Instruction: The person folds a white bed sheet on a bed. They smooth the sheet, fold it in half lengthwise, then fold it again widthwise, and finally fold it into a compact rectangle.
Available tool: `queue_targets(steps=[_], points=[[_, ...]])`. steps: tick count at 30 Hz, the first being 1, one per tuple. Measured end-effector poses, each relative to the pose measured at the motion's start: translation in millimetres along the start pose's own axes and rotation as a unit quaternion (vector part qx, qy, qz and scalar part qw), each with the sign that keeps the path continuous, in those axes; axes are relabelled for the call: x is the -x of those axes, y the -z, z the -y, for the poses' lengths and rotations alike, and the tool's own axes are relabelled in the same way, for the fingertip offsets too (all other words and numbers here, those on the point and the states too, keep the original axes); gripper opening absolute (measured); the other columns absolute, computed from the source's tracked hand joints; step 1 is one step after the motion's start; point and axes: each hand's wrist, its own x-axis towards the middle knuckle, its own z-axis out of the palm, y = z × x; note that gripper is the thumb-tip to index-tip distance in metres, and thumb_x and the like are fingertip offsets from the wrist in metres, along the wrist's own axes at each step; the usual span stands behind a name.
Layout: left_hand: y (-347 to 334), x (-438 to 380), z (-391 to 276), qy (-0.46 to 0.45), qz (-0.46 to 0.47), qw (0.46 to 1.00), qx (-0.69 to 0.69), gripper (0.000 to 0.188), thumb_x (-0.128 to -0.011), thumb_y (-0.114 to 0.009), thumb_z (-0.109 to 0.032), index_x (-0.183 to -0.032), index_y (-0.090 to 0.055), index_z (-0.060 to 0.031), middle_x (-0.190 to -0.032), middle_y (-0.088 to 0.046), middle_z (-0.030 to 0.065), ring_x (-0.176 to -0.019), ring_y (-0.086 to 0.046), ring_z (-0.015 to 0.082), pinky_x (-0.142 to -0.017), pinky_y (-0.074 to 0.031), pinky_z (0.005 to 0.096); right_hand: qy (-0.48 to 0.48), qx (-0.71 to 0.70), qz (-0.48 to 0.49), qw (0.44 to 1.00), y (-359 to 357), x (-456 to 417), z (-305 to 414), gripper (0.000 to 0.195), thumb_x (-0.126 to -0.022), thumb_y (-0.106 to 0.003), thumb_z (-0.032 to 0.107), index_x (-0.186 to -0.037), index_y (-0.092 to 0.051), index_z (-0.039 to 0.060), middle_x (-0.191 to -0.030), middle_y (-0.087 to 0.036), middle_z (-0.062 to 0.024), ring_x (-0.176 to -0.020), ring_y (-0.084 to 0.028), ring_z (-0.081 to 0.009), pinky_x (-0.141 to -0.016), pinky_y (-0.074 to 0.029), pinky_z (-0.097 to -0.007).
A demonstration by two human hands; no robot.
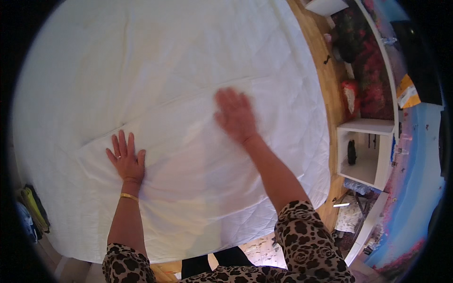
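Observation:
A white quilted mattress cover [276, 39] spreads over the bed before me, with a smoother white sheet [184, 155] lying on top of it. My left hand [128, 161] rests palm down on the sheet, fingers apart, just below a crease. It wears a ring, and a yellow bangle circles the wrist. Farther right and forward, my right hand [236, 115] is blurred, flat and palm down over the sheet; I cannot tell whether it touches the cloth. Neither hand holds anything. A long fold line runs slantwise ahead of both hands, and shallow wrinkles spread around the left one.
Wooden flooring [320, 67] borders the bed on the right. Beyond it stands a white open cabinet [384, 173] with a dark object inside. A red item [350, 97] sits near a floral panel [371, 67]. Folded clothes [33, 208] lie at the bed's left edge.

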Motion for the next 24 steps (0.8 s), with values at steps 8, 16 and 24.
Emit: queue_targets(steps=[8,16,24], points=[[0.6,-6.6,-4.2,0.0,0.011,1.0,-0.001,0.063,-0.086,-0.053,-0.035,-0.144,-0.033,-0.019,-0.155,-0.02,0.0059,-0.143,-0.013,0.0303,-0.111,-0.004,0.0566,-0.262,0.166,-0.057,0.949,7.8,-12.0,-51.5,0.05,-0.093,-0.045,0.035,-0.138,-0.043,0.0121,-0.146,-0.037,-0.0081,-0.137,-0.03,-0.0255,-0.109,-0.023,-0.0504],[-16.9,-2.5,5.9,-0.015,-0.022,1.0,0.002,0.059,-0.092,-0.045,-0.04,-0.145,-0.032,-0.0181,-0.155,-0.021,0.0066,-0.143,-0.015,0.0302,-0.111,-0.004,0.0562,-0.013,-0.091,0.031,0.995,1.7,85.0,105.0,0.049,-0.087,-0.055,0.029,-0.133,-0.048,0.0155,-0.145,-0.038,-0.0052,-0.137,-0.03,-0.0274,-0.109,-0.023,-0.0526],[-21.3,-7.0,-1.9,-0.026,-0.04,0.999,0.001,0.054,-0.096,-0.036,-0.043,-0.146,-0.031,-0.0197,-0.154,-0.022,0.0039,-0.142,-0.018,0.0274,-0.11,-0.008,0.056,-0.23,0.109,0.039,0.966,41.2,164.2,-29.5,0.051,-0.086,-0.052,0.03,-0.135,-0.047,0.0163,-0.146,-0.038,-0.0037,-0.136,-0.031,-0.0272,-0.11,-0.021,-0.0505]])
